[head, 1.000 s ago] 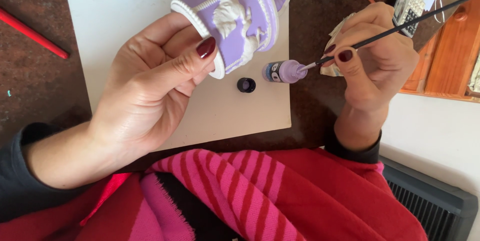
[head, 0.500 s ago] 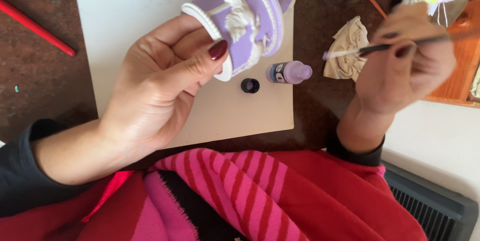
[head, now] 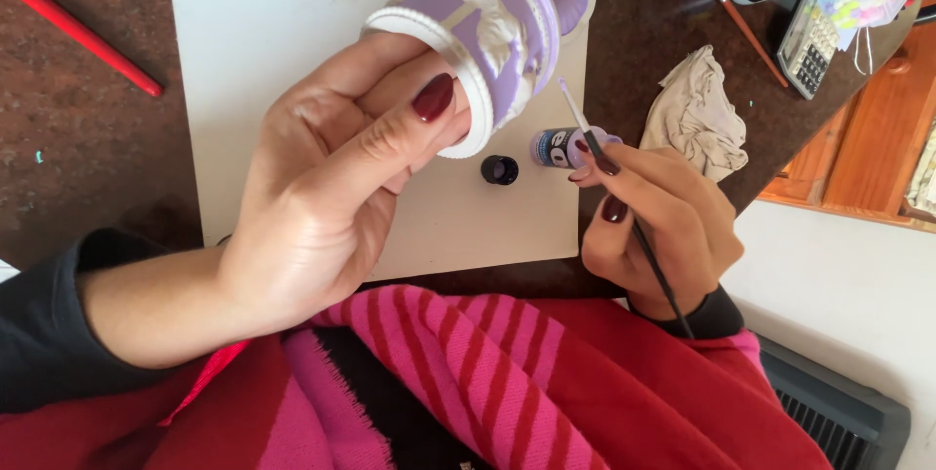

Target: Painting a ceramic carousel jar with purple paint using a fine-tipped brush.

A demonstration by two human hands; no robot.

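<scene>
Box gripped by left hand; right hand pinches brush, tip seemingly just beside box.

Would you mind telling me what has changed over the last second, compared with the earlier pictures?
The right hand swung the thin brush away from the small paint bottle out to the right, then brought it back, so the tip now points up toward the purple and white round box. The left hand kept the box gripped the same way. The bottle, its black cap and the crumpled rag stayed put.
</scene>
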